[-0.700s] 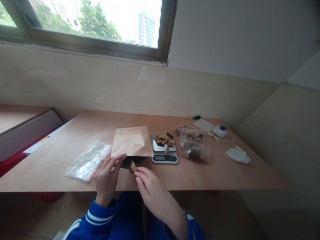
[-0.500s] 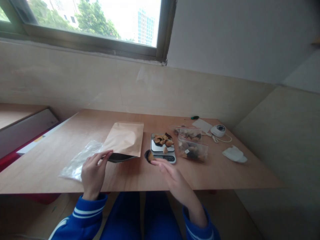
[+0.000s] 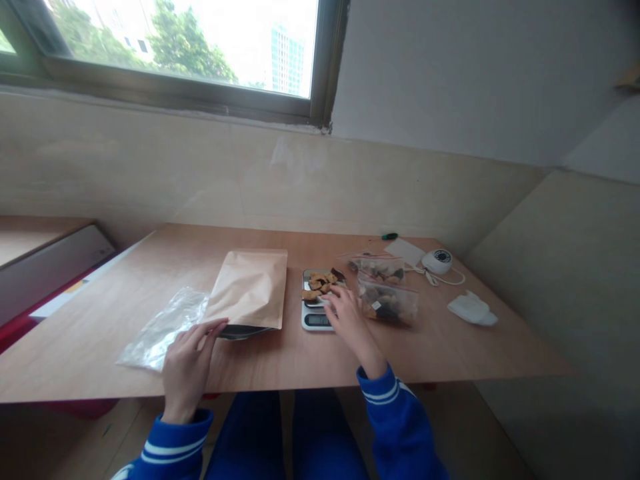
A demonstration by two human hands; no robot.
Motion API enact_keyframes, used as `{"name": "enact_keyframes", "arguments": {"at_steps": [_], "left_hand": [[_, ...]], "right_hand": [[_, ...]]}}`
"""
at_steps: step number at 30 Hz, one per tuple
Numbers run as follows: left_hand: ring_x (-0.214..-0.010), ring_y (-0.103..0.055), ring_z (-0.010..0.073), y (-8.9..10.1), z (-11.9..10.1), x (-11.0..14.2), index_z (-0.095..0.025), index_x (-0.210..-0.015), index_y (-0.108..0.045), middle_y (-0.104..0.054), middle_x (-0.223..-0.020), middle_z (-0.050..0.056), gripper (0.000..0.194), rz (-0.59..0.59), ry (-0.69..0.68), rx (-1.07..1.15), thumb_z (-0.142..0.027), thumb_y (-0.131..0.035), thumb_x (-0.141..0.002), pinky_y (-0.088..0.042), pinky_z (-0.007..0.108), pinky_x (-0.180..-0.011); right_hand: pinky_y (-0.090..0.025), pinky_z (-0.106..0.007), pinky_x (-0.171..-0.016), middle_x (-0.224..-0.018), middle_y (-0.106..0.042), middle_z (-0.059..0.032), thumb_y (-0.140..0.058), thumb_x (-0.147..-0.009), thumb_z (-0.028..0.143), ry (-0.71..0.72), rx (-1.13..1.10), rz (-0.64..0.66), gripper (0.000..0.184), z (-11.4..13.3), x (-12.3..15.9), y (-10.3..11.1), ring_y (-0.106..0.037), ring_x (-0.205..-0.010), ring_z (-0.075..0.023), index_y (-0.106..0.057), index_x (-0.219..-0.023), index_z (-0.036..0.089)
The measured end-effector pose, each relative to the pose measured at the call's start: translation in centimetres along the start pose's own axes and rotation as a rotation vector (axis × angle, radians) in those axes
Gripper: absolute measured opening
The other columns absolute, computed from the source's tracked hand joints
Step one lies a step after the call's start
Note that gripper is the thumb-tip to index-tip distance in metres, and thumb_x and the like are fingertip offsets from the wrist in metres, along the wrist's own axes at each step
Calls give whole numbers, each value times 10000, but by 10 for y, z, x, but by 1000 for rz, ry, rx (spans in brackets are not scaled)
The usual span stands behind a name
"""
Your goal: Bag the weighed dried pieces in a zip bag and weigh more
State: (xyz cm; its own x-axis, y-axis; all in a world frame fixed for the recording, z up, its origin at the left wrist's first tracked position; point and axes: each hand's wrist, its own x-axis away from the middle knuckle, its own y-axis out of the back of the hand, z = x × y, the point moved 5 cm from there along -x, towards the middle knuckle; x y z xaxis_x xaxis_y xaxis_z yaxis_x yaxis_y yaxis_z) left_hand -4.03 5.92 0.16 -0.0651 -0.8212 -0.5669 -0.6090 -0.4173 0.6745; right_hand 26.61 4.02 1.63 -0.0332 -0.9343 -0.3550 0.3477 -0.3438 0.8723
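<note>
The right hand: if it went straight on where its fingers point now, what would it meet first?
Most likely the brown pieces on the scale, just ahead of the right hand; whether it touches them now is unclear.

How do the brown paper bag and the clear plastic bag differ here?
The paper bag is tan and opaque; the plastic bag is see-through and shiny. The paper bag gapes at its near edge, held by the left hand, while the plastic bag lies flattened and wrinkled. Both rest on the table.
</note>
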Motion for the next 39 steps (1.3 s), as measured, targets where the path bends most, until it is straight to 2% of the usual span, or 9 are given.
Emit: {"name": "enact_keyframes", "arguments": {"at_steps": [5, 10, 16, 20, 24, 28, 31, 35, 39], "left_hand": [[-818, -624, 241, -9, -8, 3, -248, -948, -684, -717, -919, 39, 406, 29, -46, -3, -544, -412, -892, -444, 351, -756], [-978, -605, 284, -12, -7, 9, -258, -970, -675, -710, -976, 40, 387, 34, -34, -30, -522, -402, -900, -439, 377, -820], [-1038, -593, 274, -21, -1, 8, -272, -955, -663, -695, -1024, 26, 316, 132, -12, 8, -484, -439, -884, -433, 394, -898], [-1070, -581, 260, -13, 4, 5, -226, -1043, -630, -648, -1103, 75, 320, 106, -1, 47, -420, -423, -894, -427, 388, -939], [-1059, -568, 302, 11, 35, 6, -169, -1148, -577, -610, -1119, 139, 407, -16, 170, -99, -398, -362, -891, -436, 435, -917], [-1005, -582, 354, 14, 69, 12, -174, -1090, -624, -630, -1089, 153, 441, 203, 333, -256, -465, -407, -840, -456, 476, -835], [-970, -595, 332, 18, 76, 11, -180, -989, -659, -643, -1039, 139, 422, 243, 364, -240, -494, -428, -827, -462, 441, -813], [-820, -613, 301, 36, 74, 8, -211, -912, -674, -670, -883, 90, 324, 126, 528, -242, -462, -504, -797, -479, 404, -685], [-736, -599, 259, 60, 41, 11, -195, -979, -653, -653, -893, 79, 351, -250, 589, -116, -470, -518, -809, -485, 377, -623]], "right_hand": [[-459, -398, -860, -994, -601, -99, -510, -839, 93, 3, -84, -59, 252, -20, 7, -5, -543, -959, -254, -662, -1010, 198], [-483, -386, -833, -910, -618, -82, -496, -855, 110, 45, -161, -93, 235, -27, -5, -11, -559, -906, -244, -677, -978, 197], [-461, -455, -890, -1037, -607, -126, -496, -865, 174, -1, -104, -199, 235, -28, -7, -6, -560, -993, -278, -701, -977, 196], [-437, -440, -949, -1109, -582, -113, -448, -897, 203, -26, -241, -288, 270, -24, 18, 8, -548, -1077, -256, -675, -1044, 215], [-459, -405, -921, -1039, -606, -87, -438, -911, 231, -124, -378, -306, 253, -35, 62, 13, -576, -1022, -227, -679, -988, 230], [-472, -406, -888, -1007, -616, -89, -456, -912, 279, -243, -415, -302, 242, -54, 101, 12, -572, -1004, -237, -683, -977, 229], [-469, -415, -873, -1002, -614, -91, -467, -907, 304, -291, -420, -310, 239, -61, 113, 16, -567, -991, -244, -686, -969, 231], [-468, -382, -842, -1009, -615, -90, -462, -912, 310, -287, -465, -304, 240, -52, 111, 28, -564, -992, -237, -677, -977, 225], [-470, -302, -776, -999, -628, -68, -432, -935, 302, -245, -616, -186, 243, -14, 102, 30, -581, -957, -197, -657, -987, 226]]}}
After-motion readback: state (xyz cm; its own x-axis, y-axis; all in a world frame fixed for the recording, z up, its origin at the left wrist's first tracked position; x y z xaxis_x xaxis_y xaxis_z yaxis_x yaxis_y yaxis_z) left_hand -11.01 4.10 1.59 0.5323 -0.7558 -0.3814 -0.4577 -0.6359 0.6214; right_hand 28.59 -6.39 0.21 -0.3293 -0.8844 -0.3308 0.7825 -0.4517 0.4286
